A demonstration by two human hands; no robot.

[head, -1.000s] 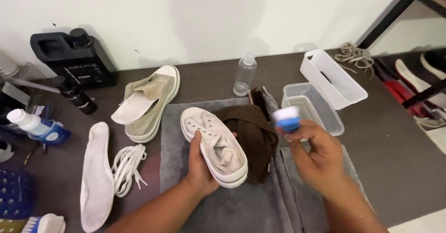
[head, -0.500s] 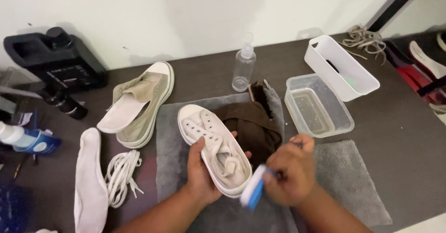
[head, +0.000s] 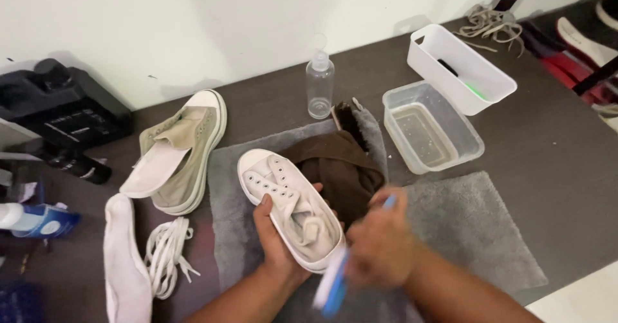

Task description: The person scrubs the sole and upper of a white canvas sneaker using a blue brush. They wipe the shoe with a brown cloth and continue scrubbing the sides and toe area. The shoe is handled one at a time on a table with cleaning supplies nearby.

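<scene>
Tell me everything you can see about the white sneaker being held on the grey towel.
The white sneaker is a low canvas shoe with a rubber toe cap and sole rim, metal eyelets and no laces, its tongue loose and crumpled. It lies toe pointing up-left over the grey towel, beside a brown cloth. The left hand grips its side; the right hand, blurred, holds a blue and white brush at its heel.

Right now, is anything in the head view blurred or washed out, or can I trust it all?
Head view: the right hand and the blue-and-white brush it holds are smeared by motion blur; the left hand and the white sneaker are fairly sharp; the wall throws soft shadows behind the clear bottle; lighting is even, no strong glare; the far-left edge is dim.
</scene>
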